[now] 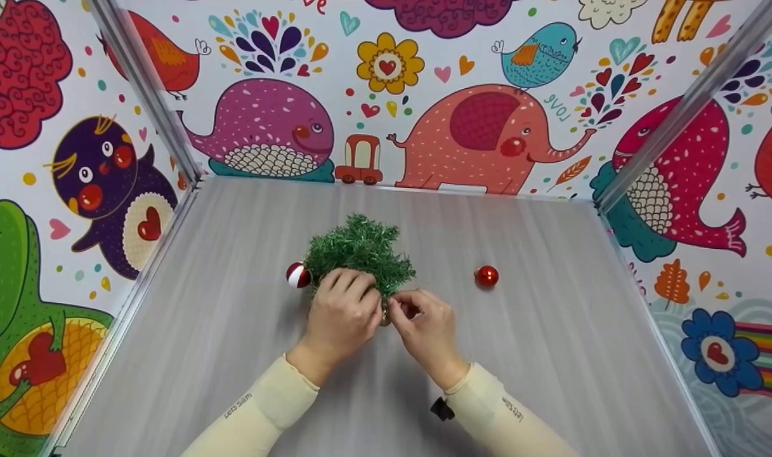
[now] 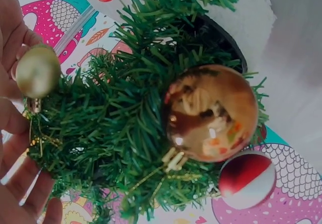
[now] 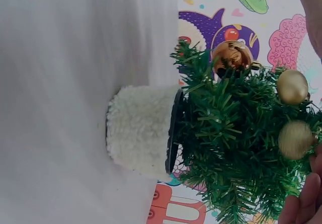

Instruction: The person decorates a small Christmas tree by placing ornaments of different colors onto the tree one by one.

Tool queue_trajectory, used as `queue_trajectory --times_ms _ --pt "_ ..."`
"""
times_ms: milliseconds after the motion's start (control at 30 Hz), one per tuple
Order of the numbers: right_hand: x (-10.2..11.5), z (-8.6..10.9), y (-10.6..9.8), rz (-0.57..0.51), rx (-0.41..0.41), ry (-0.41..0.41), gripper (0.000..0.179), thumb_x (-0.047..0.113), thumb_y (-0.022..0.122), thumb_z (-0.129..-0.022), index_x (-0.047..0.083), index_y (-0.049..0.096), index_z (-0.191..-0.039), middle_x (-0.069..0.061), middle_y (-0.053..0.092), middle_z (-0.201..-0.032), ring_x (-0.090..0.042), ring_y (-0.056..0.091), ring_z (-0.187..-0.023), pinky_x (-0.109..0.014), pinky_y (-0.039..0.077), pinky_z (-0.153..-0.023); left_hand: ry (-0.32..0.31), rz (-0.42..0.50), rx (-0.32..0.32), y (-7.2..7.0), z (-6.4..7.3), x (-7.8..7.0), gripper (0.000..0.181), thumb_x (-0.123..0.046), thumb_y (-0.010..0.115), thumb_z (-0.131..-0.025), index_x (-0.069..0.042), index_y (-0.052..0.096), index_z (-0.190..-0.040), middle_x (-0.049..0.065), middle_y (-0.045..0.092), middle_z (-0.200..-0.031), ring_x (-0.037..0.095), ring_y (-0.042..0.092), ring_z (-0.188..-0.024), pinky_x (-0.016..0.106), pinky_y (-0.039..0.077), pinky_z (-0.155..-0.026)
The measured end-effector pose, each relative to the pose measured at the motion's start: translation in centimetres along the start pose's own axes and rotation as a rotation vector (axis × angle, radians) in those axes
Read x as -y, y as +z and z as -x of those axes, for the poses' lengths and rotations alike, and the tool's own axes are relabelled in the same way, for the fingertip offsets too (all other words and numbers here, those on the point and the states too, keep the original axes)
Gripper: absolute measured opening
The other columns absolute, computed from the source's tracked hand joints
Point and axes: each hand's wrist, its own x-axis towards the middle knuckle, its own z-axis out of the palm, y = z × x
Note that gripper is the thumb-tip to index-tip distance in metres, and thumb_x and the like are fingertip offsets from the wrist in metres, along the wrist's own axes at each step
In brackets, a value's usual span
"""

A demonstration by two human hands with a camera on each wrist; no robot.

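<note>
A small artificial Christmas tree (image 1: 360, 244) stands in a white, rough-textured pot (image 3: 143, 131). My left hand (image 1: 346, 308) bends its fingers over the near side of the tree and grips a branch near the top. Close beside it, my right hand (image 1: 429, 327) pinches a matte gold ball (image 2: 37, 73) between thumb and fingers. Gold string shows under that ball's cap. Another matte gold ball (image 3: 292, 87) hangs nearby in the right wrist view. Lower on the tree are a shiny copper-gold ball (image 2: 211, 113) and a red-and-white ball (image 1: 298, 275).
To the tree's right, a shiny red ball (image 1: 486, 277) lies on the grey wood-grain table (image 1: 538, 355). Cartoon-printed panels (image 1: 373, 95) with metal edge posts enclose the table at the back and sides. A small black piece (image 1: 442, 409) sits at the right wrist.
</note>
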Motion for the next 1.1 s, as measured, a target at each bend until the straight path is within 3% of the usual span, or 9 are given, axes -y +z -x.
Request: queue_trajectory --times_ms 167,300,533,767,900,1100 --pt "-0.07 0.05 0.05 0.063 -0.004 -0.054 0.004 0.01 0.074 -0.086 0.013 0.074 -0.083 0.009 0.062 -0.066 -0.002 0.053 -0.054 -0.021 0.046 -0.047 0.046 -0.049 0.048 -0.2 -0.08 0.15 0.007 -0.012 0.07 -0.077 -0.008 0.07 -0.072 0.007 0.069 -0.096 0.027 0.063 -0.084 0.042 0.05 -0.085" --pt "-0.07 0.03 0.07 0.07 0.0 -0.035 0.004 0.014 0.073 -0.088 0.012 0.074 -0.084 0.011 0.058 -0.058 0.001 0.047 -0.045 -0.018 0.04 -0.04 0.081 -0.052 0.071 -0.21 -0.3 0.34 0.005 -0.013 0.073 -0.076 -0.009 0.071 -0.076 0.008 0.069 -0.096 0.027 0.063 -0.083 0.041 0.049 -0.086" --pt "0.13 0.02 0.07 0.039 0.027 0.001 0.005 0.015 0.073 -0.089 0.014 0.075 -0.084 0.013 0.054 -0.055 0.003 0.042 -0.042 -0.018 0.034 -0.037 0.062 -0.037 0.1 -0.28 -0.48 0.47 0.007 -0.013 0.068 -0.081 -0.007 0.071 -0.078 0.007 0.068 -0.086 0.029 0.06 -0.082 0.043 0.047 -0.086" --pt "0.24 0.12 -0.06 0.038 0.05 0.014 0.005 0.014 0.074 -0.088 0.013 0.075 -0.084 0.014 0.054 -0.054 0.004 0.041 -0.042 -0.017 0.034 -0.037 0.055 -0.045 0.131 -0.34 -0.49 0.49 0.008 -0.016 0.071 -0.08 -0.008 0.072 -0.079 0.007 0.067 -0.087 0.028 0.059 -0.085 0.044 0.046 -0.088" --pt "0.22 0.34 -0.07 0.02 0.064 0.049 0.005 0.014 0.074 -0.088 0.014 0.075 -0.083 0.017 0.052 -0.053 0.006 0.04 -0.041 -0.017 0.033 -0.035 0.058 -0.046 0.134 -0.3 -0.63 0.48 0.01 -0.016 0.071 -0.081 -0.008 0.07 -0.074 0.007 0.066 -0.085 0.028 0.059 -0.084 0.044 0.045 -0.089" --pt "0.19 0.71 0.01 -0.092 0.116 0.164 0.007 0.012 0.072 -0.09 0.014 0.075 -0.084 0.017 0.052 -0.051 0.004 0.043 -0.039 -0.018 0.033 -0.034 0.061 -0.031 0.139 -0.25 -0.67 0.57 0.011 -0.013 0.067 -0.081 -0.007 0.069 -0.072 0.007 0.066 -0.085 0.028 0.059 -0.085 0.044 0.045 -0.091"
